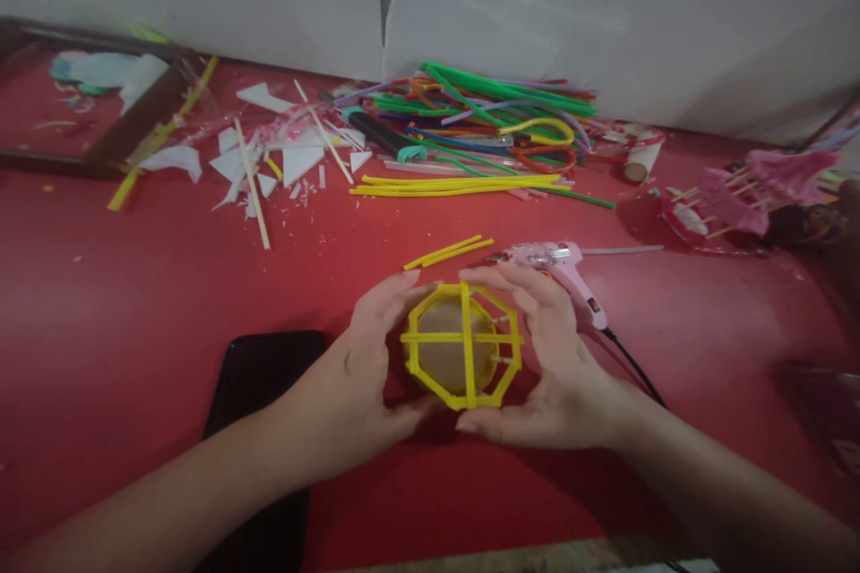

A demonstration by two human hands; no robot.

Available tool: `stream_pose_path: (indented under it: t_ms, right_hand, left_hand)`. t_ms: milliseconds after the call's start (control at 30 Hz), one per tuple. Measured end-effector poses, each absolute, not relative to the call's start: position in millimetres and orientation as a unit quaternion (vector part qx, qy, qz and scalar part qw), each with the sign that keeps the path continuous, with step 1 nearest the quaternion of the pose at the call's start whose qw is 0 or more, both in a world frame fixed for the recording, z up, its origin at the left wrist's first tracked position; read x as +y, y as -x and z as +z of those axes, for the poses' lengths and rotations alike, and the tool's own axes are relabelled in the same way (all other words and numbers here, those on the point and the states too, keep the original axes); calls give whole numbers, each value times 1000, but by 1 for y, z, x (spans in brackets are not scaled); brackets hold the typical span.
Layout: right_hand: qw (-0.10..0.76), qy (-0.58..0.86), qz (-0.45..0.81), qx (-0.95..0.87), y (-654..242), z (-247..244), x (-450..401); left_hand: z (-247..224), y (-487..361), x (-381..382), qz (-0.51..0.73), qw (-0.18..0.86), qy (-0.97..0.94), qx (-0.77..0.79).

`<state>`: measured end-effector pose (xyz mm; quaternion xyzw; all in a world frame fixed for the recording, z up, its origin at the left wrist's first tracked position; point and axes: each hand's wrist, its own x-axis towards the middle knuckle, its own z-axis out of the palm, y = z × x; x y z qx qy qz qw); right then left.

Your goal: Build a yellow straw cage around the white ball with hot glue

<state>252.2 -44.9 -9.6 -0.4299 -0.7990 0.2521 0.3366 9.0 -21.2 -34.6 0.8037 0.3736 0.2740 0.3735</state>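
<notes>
Head view: yellow many-sided frame held between both hands, glue gun close behind

Obs. Left hand (366, 367) curved round the near-left side of the yellow frame (468, 337), fingers at its far edge, thumb near the lower one. Right hand (557, 358) mirrors it, thumb along the lower edge, fingers bent over the far right. Both hold the frame by its rim; exact fingertip pressure cannot be told. Frame sits between the palms over the red desk (161, 286), right of a dark flat object (269, 376). Two yellow bars cross on its upper face; a dull round piece shows beneath them. Whether the base touches the desk cannot be told.

Handling (judgement). Light, even pressure from both sides suits it best; a hard squeeze could bow the thin sides or strain the corners. Turning by the rim, both hands together, would spare the crossed bars. Thumbs low and fingers off the middle leave the joints in sight.

Edges and room. Pink glue gun (571, 273) lies just behind the right fingers, its nozzle near them; heat unknown, best treated as hot. Cord (635, 367) runs past the right wrist and could snag. Short yellow sticks (447, 251) lie just beyond the frame. Easiest room: toward the wearer.
</notes>
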Motion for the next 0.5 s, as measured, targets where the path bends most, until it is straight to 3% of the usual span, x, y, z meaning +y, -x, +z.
stream_pose_path:
  t_ms: [267, 500]
  right_hand:
    - [358, 420, 270, -789, -254, -12, -45]
    - [378, 357, 88, -850, -258, -1, -41]
  left_hand:
    - [-35, -8, -20, 273, 364, -813, 364]
    - [-32, -6, -19, 271, 318, -840, 347]
